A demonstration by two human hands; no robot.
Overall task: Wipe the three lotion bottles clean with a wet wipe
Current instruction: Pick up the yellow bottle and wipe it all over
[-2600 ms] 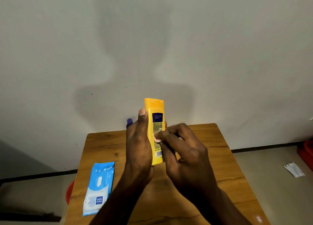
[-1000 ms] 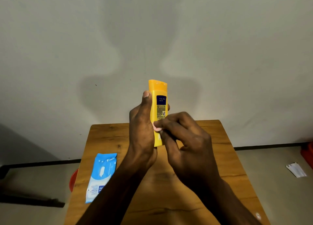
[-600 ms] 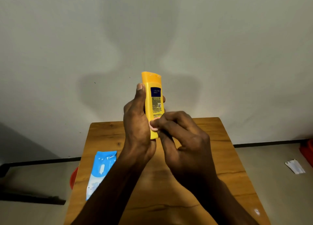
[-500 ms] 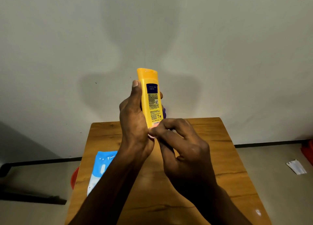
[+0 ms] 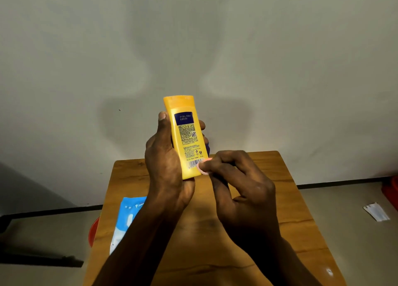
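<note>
My left hand (image 5: 165,167) grips a yellow lotion bottle (image 5: 186,135) upright above the wooden table (image 5: 254,253), its back label and barcode facing me. My right hand (image 5: 239,191) has its fingers curled, and a fingertip touches the bottle's lower right edge beside the barcode. No wipe shows in either hand. A dark blue object (image 5: 207,147) peeks out just behind the bottle; what it is I cannot tell. The blue wet wipe pack (image 5: 126,219) lies on the table's left side, partly hidden by my left forearm.
The table stands against a plain wall. A red round object (image 5: 93,232) sits below the table's left edge. On the floor to the right lie a white scrap (image 5: 375,214) and a red item (image 5: 391,191) at the frame edge.
My left hand raised the bottle and shifted it slightly left. My right fingertip slid from the middle of the label down to the barcode near the bottle's bottom.
</note>
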